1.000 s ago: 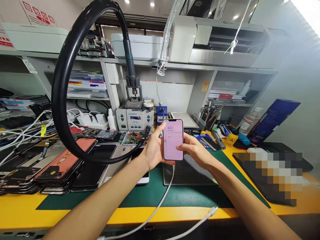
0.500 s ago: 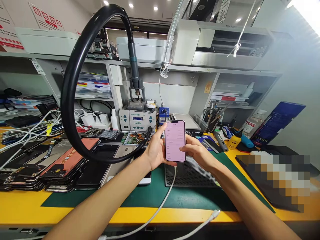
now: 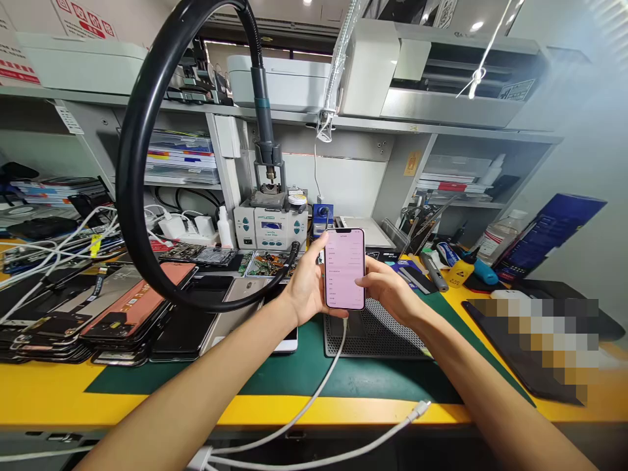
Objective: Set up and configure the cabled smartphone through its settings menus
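Upright in the middle of the head view is a smartphone, its lit pinkish screen facing me with rows of small text. My left hand grips its left side, thumb along the edge and a finger under the bottom. My right hand is at the right edge, its thumb on the lower right of the screen and its other fingers partly hidden behind the phone. A white charging cable runs up to the phone's bottom end. Below lies a black perforated mat on the green work mat.
Stacked phone parts fill the left, beneath a thick black hose looping from the hot-air station. A loose cable plug hangs at the front edge. On the right stand a yellow bottle and a dark blue box.
The whole view has shifted slightly, so the bench and phone appear a little higher. The phone's list looks marginally scrolled or shifted. Both hands keep their hold, and the loose cable's plug sits higher.
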Motion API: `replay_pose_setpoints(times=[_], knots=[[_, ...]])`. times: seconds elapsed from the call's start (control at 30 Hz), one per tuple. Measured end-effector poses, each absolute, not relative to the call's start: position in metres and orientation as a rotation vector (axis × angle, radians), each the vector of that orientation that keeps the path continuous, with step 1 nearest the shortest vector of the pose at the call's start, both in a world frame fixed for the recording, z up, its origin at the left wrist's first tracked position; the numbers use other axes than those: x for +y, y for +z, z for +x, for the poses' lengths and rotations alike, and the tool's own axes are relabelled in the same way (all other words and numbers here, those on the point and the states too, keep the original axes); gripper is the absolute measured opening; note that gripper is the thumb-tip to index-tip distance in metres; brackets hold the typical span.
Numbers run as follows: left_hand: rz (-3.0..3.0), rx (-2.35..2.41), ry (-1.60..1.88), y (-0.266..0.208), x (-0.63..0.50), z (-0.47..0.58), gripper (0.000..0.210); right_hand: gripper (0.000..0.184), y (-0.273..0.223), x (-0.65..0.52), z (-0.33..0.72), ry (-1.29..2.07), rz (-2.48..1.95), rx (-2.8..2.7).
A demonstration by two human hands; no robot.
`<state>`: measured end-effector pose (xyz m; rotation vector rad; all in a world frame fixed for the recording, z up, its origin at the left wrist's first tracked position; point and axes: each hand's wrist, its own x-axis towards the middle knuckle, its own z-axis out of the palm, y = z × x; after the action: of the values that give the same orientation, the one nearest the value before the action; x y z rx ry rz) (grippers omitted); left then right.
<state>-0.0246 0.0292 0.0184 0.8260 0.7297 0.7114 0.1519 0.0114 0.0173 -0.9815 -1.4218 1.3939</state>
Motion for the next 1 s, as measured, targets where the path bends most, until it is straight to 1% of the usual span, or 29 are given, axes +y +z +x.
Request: replay_pose_setpoints(times=[0.17,0.37,0.63,0.83,1.0], knots=[[0.831,0.707,0.7,0.0183,0.029,-0.0255,0.085,0.042,0.0167,0.0117,0.152,1.405,-0.974,-1.403],[0.843,0.674,0.709,0.019,0.0286,-0.0252,0.083,0.032,0.0148,0.0132,0.1513,1.359,-0.979,-1.426],[0.839,0.656,0.724,0.0187,0.0282,-0.0252,0.083,0.035,0.0168,0.0125,0.1529,1.405,-0.963,-1.367],[0.781,0.566,0.721,0.0203,0.0284,-0.0254,0.078,0.04,0.0216,0.0112,0.1521,1.428,-0.982,-1.278],[0.746,0.546,0.714,0.0192,0.0285,-0.0251,0.074,0.035,0.0172,0.0139,0.1532,1.414,-0.959,-1.324]])
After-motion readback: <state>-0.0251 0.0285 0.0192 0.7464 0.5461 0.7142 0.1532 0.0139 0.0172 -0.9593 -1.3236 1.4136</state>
